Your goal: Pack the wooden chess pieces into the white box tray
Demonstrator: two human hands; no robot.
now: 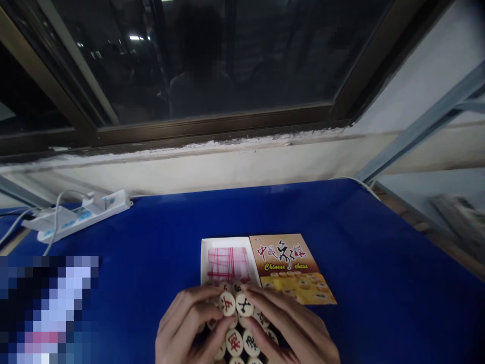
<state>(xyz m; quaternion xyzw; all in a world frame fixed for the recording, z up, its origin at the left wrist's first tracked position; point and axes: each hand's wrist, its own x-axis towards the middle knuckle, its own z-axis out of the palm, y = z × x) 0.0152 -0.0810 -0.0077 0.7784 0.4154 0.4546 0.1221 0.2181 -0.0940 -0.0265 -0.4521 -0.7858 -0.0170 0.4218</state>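
Two hands at the bottom edge of the head view, both wrapped around one heap of Chinese chess pieces [238, 328]. Left hand [185, 331] cups the heap from the left, right hand [299, 336] from the right. Fingers of both are curled narrow, tips pressed onto the discs, so each hand holds part of the heap rather than any single piece.

Two top discs sit between the fingertips: a red-character piece [227, 304] under the left fingers, a black-character piece [244, 305] under the right fingers. They touch each other, faces up. More discs below them, some red, some black, partly hidden by the palms.

Key relation: the open box tray [227, 258] lies straight ahead of the fingertips, just beyond the heap, with the heap's far edge at or over the tray's near rim; can't tell if it touches. Tray's long axis runs away from the person. Inside it is a folded sheet with a red grid. Left hand is slightly nearer the tray; right hand is nearer the box lid [291, 268], which lies printed side up, touching the tray's right side.

Everything sits on a blue-covered worktop [379, 263]. White power strip [78, 215] with cables far left near the wall, well apart from the hands. Dark window above.
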